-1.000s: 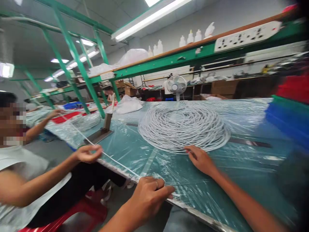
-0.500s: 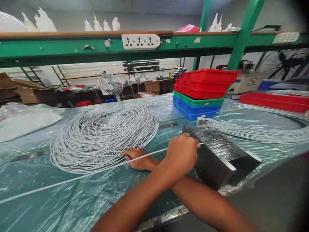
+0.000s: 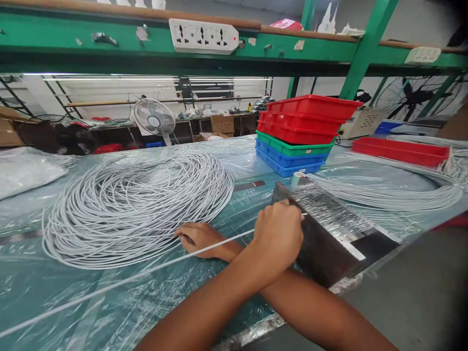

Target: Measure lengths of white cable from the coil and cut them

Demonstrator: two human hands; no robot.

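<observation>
While my arms are crossed over the counter edge, this is how things sit:

left fingers: my left hand (image 3: 278, 236) is closed in a fist round the single white wire (image 3: 219, 242), pinching it near its cut end, which pokes out just past my knuckles.
right fingers: my right hand (image 3: 199, 239) lies low on the plastic under the left forearm, fingers curled at the near edge of the wire coil (image 3: 137, 204); it touches the strands, but I cannot tell if it grips one.
wire position: from my fist it runs taut, down-left across the counter (image 3: 237, 165) and out of frame.
block: a dark metal block (image 3: 329, 234) wrapped in film sits just right of my fist, the wire tip right at its face.
handling, my guess: light, thin, smooth jacket, likely slippery on the plastic sheet; bends easily but springs back, so the coil may tangle if dragged.
where to hold: pinch close to the free end, firm, not mid-span; steady the coil with the other hand.
further out: cut wire bundle (image 3: 383, 195) to the right, stacked trays (image 3: 300, 134) behind, a fan (image 3: 154, 118) beyond.
</observation>
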